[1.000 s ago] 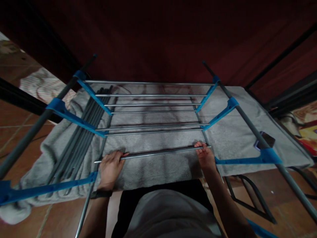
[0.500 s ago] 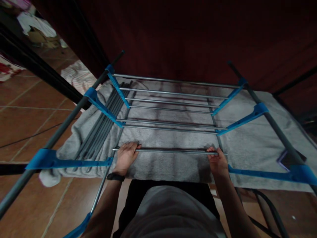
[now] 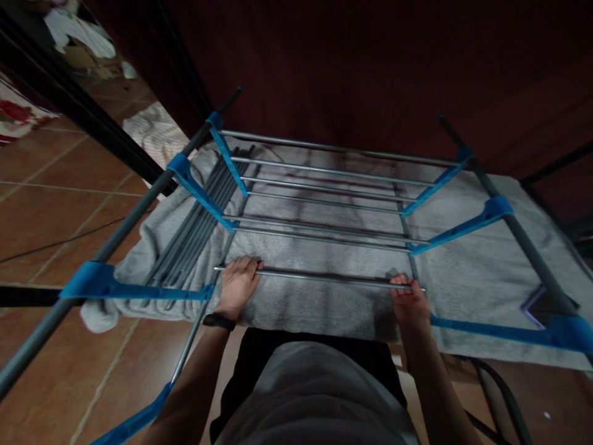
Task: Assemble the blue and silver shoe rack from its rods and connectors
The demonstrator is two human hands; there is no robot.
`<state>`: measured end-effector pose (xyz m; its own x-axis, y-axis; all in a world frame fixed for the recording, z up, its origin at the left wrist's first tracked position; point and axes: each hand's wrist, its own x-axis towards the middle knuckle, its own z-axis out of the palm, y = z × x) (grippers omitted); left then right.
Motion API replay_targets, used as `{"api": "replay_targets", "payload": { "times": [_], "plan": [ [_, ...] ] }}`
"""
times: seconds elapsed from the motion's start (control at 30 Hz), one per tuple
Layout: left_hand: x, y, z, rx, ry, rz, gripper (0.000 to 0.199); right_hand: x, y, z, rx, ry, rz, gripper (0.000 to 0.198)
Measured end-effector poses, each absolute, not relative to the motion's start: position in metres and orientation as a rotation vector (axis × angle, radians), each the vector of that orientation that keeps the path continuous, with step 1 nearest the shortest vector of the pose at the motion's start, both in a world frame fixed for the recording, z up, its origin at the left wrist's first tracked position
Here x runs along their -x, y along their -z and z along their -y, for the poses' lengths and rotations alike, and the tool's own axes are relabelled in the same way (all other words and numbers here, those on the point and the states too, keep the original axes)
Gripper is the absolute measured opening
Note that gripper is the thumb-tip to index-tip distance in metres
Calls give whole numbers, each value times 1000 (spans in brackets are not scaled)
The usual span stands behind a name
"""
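A thin metal tube (image 3: 324, 279) lies crosswise before me, above a grey blanket. Near its left end my left hand (image 3: 238, 283) is closed over it, palm down, with a dark band on the wrist. My right hand (image 3: 408, 300) grips the other end, its palm turned up and fingers curled round the tube. Beyond it stands a rack frame of grey poles (image 3: 134, 213) and blue plastic brackets (image 3: 199, 190), with several crossbars (image 3: 324, 228) fitted between the two sides. Nearer me, a left bracket (image 3: 152, 292) and a right bracket (image 3: 498, 330) flank the tube without visibly touching it.
Several loose grey tubes (image 3: 192, 228) lie bundled on the blanket (image 3: 296, 309) at the left. A dark red curtain (image 3: 333, 74) hangs behind the frame. A small dark item with a purple edge (image 3: 532, 307) rests at the right. Tiled floor (image 3: 60, 247) shows at the left.
The tube's left end has risen slightly in view, so it slants a little more. Both hands keep their hold. The whole view has shifted slightly.
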<state>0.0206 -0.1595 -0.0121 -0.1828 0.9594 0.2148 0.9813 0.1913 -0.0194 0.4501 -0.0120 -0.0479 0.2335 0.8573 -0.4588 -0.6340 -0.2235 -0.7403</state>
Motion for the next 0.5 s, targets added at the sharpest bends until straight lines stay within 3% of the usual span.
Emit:
{"api": "replay_targets", "payload": {
  "times": [0.23,0.5],
  "plan": [
    [-23,10,159,1853,173,2344,38,-453,48,9,1115,-1405,259,18],
    [-23,12,157,1887,147,2374,40,-451,44,14,1123,-1384,230,13]
  ]
}}
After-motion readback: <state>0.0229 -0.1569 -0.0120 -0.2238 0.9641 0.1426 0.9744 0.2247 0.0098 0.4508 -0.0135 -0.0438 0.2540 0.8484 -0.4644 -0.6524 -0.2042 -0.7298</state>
